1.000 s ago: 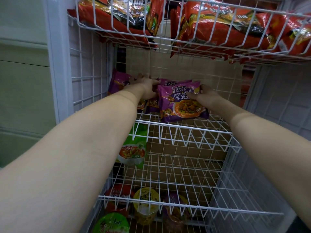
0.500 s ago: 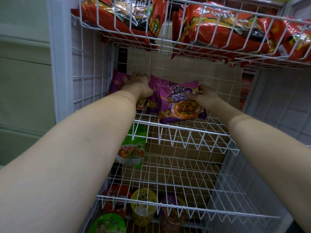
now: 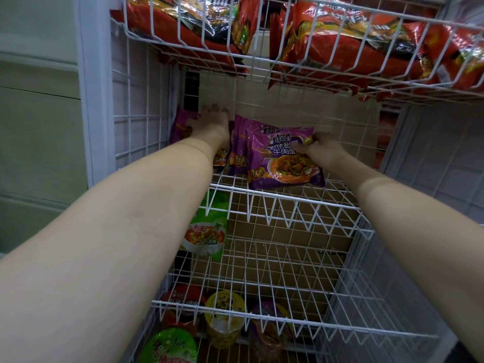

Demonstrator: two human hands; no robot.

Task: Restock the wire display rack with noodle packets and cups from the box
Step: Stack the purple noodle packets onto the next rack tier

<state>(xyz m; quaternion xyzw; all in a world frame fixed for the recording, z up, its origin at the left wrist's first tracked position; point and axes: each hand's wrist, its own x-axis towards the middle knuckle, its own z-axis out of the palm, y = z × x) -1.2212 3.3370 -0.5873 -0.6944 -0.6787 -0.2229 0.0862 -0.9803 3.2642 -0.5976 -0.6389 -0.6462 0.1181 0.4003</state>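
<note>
Here your two hands are deep in the middle shelf (image 3: 288, 199) of the white wire rack (image 3: 97, 100), at the centre of the frame. Your left hand (image 3: 213, 124) lies flat, fingers straight, on the purple packets (image 3: 239, 148) standing at the shelf's back left, with one packet edge showing to its left. Your right hand (image 3: 323, 150) pinches the right edge of the front purple packet (image 3: 282, 163), thumb on its printed face, the other fingers hidden behind it; that packet leans against the others and its lower edge rests on the shelf wires. Across the top of the frame, the upper basket (image 3: 314, 66) holds red packets (image 3: 353, 38) lying in a row. Below the middle shelf, at centre left, a green packet (image 3: 209, 231) stands against the rack's left side on the next shelf (image 3: 288, 320). At the bottom of the frame, under that shelf, are noodle cups: a red cup (image 3: 183, 299), a yellow cup (image 3: 225, 320), a purple cup (image 3: 269, 328) and a green cup (image 3: 170, 347) nearest the lower edge. Brown floor tiles (image 3: 301, 258) show through the wires.
</note>
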